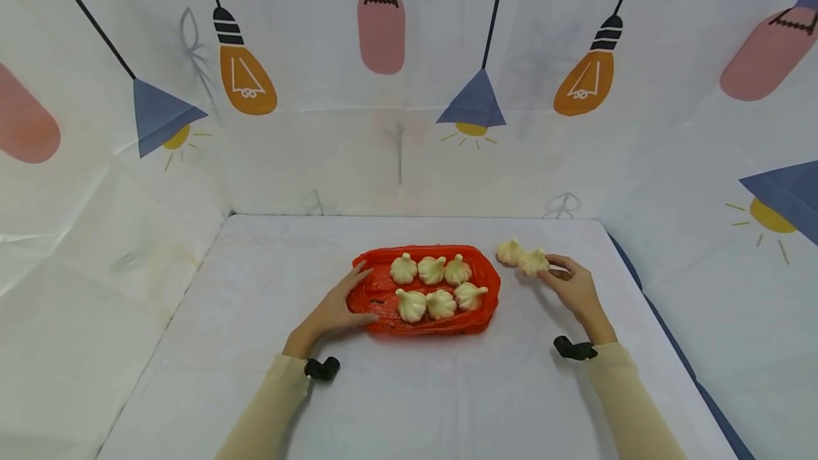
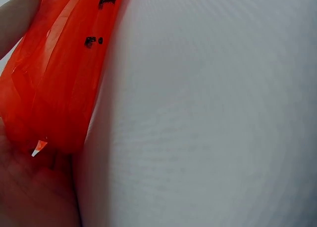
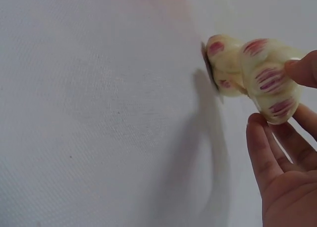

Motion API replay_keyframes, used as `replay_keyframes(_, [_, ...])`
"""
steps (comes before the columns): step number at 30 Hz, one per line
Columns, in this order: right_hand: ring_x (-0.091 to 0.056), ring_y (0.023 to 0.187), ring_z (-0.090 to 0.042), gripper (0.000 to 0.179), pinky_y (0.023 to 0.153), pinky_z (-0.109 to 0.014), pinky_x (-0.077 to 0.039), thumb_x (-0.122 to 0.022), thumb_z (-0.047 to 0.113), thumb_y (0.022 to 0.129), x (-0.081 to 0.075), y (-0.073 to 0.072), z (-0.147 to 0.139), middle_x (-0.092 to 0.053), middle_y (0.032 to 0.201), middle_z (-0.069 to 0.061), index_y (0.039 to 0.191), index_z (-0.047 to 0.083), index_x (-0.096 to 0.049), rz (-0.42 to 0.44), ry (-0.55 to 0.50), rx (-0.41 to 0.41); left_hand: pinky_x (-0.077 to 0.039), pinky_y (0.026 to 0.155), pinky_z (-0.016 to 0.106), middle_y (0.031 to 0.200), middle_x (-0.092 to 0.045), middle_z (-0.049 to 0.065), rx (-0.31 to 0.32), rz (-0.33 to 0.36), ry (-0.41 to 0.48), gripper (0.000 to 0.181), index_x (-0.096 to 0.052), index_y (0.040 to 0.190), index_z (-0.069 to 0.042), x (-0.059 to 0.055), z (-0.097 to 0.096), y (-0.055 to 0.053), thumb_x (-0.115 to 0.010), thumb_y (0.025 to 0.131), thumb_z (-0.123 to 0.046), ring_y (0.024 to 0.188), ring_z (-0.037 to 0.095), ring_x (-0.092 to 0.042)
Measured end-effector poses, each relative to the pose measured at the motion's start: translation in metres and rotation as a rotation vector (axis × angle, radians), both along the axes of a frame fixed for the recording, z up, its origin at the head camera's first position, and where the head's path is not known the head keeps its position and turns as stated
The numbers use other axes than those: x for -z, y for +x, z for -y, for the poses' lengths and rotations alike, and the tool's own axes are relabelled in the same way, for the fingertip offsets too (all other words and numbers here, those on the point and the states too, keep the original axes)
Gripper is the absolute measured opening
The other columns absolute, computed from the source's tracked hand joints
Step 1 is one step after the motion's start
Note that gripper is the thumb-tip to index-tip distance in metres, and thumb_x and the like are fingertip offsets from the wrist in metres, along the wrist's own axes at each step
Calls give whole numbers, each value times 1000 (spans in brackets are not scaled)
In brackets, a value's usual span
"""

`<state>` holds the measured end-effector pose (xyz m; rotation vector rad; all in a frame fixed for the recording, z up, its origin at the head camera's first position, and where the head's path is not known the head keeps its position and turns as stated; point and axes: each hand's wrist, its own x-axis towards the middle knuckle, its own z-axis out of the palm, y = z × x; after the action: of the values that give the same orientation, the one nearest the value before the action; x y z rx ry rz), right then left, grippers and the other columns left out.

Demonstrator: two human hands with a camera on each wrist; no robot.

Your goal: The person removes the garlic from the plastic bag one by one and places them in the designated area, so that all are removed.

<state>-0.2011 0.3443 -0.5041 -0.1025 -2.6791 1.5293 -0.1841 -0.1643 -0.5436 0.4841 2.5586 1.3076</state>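
A red plastic-covered tray (image 1: pixel 424 330) lies on the table, with several pale garlic bulbs (image 1: pixel 412 306) in two rows on it. My left hand (image 1: pixel 334 307) holds the tray's left end, thumb at the near rim and fingers at the far rim. Red plastic (image 2: pixel 59 88) lies against the palm in the left wrist view. To the right of the tray, my right hand (image 1: pixel 571 291) pinches a garlic bulb (image 1: pixel 533 262) between thumb and fingers. Purple streaks mark this bulb in the right wrist view. Another garlic bulb (image 1: pixel 510 252) rests on the table just beyond it.
A white cloth (image 1: pixel 409 403) covers the table. Around the back and sides hangs a pale curtain (image 1: pixel 307 155) printed with lamps and bulbs. Dark wrist straps (image 1: pixel 322 369) sit on both arms.
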Motion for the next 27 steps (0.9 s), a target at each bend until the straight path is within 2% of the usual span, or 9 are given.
replay_keyframes(3, [-59,103,2,59,78,-6,-50,-72,35,97,-2,-2,-1,-56,144,-26,143,1,-56,8,19,8,-22,123,67,174,-18,-1,-2,-2,10,98,-36,161,-25,0,0,0,-85,79,-49,159,36,-16])
replay_keyframes(8, [-62,120,-27,58,78,-4,-49,-71,31,99,-4,-4,-3,-54,147,-27,144,-1,-54,-16,40,14,-22,122,67,173,-18,-1,-1,-4,17,98,-36,161,-25,0,1,-1,-85,80,-49,159,36,-17])
replay_keyframes(10, [-62,121,-31,57,78,-3,-48,-71,29,99,-5,-5,-4,-54,147,-27,144,-2,-54,-30,41,17,-22,122,68,174,-17,-2,-1,-2,16,98,-36,162,-25,0,1,-1,-85,80,-48,159,36,-16])
replay_keyframes(13, [-65,110,-8,56,77,-2,-48,-72,25,98,-6,-8,-6,-54,146,-28,142,-4,-55,-55,24,25,-22,122,68,174,-17,-2,1,-6,17,98,-36,162,-24,1,1,-1,-85,80,-47,159,36,-16])
replay_keyframes(17, [-52,93,20,54,77,-2,-48,-72,21,98,-3,-12,-9,-54,145,-29,141,-7,-55,-75,-6,38,-23,122,68,173,-18,-1,5,-13,16,98,-36,162,-23,1,2,-2,-85,80,-47,159,37,-17])
replay_keyframes(27, [-52,93,16,57,75,-3,-49,-71,24,98,0,-16,-6,-52,147,-28,144,-5,-53,-42,-47,92,-22,123,67,173,-18,-4,-15,12,2,99,-34,162,-27,0,1,-2,-84,79,-51,160,34,-16])
